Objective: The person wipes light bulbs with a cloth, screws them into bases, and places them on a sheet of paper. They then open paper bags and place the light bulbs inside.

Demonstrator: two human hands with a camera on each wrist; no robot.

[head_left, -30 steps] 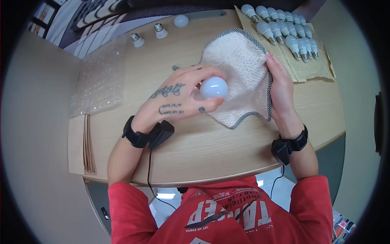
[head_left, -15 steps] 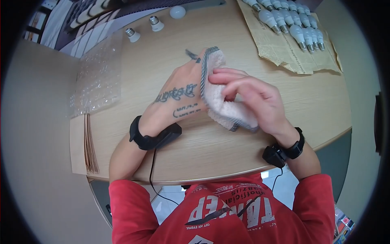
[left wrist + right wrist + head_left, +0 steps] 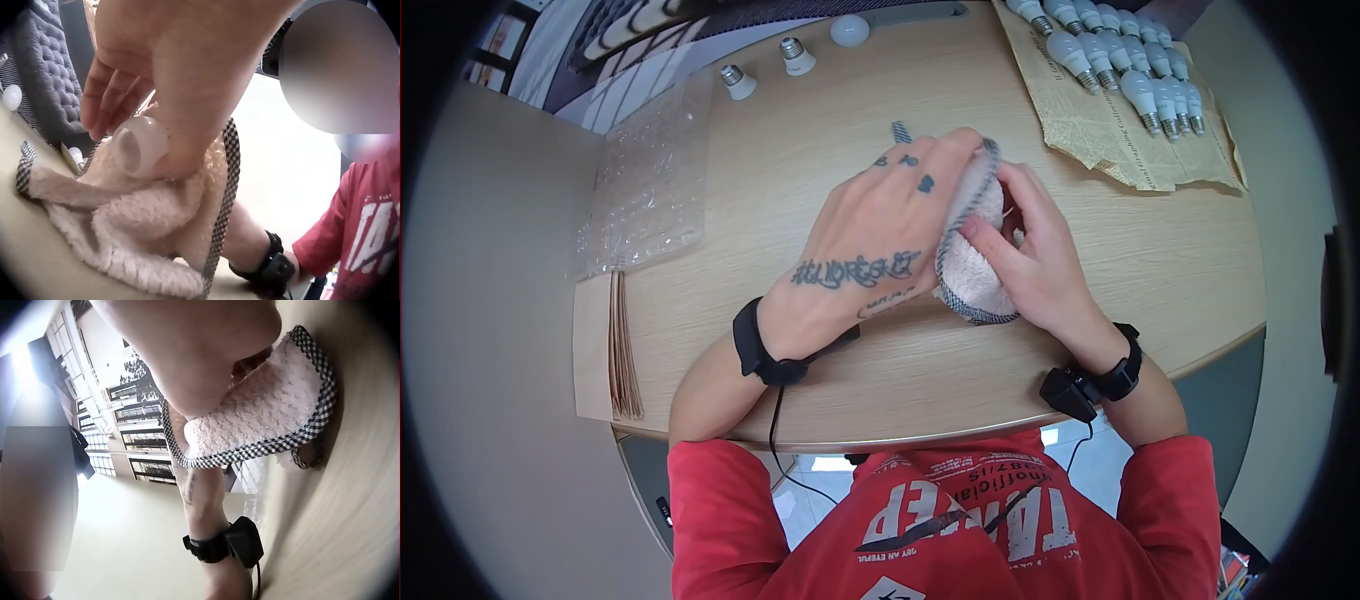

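A white light bulb (image 3: 140,147) shows in the left wrist view, its round top partly covered by the thumb; in the head view it is hidden. My left hand (image 3: 890,215), tattooed on its back, holds the bulb within a fluffy pale pink cloth (image 3: 978,275) with a black-and-white checked edge. From the other side my right hand (image 3: 1050,255) grips this cloth, folded between the two hands, with its thumb pressed on the fluffy face. Over the middle of the desk, both hands are close together.
Several light bulbs (image 3: 1140,90) lie in rows on brown printed paper (image 3: 1100,140) at the back right. Two bulbs (image 3: 796,58) stand base up at the back left, near another round bulb (image 3: 850,31). Clear plastic packaging (image 3: 645,190) and folded brown paper (image 3: 595,345) lie left.
The right hand has brought the cloth over to the bulb and folded it round. My left hand has turned knuckles up and shifted right; the bulb, visible before, is now covered in the head view.
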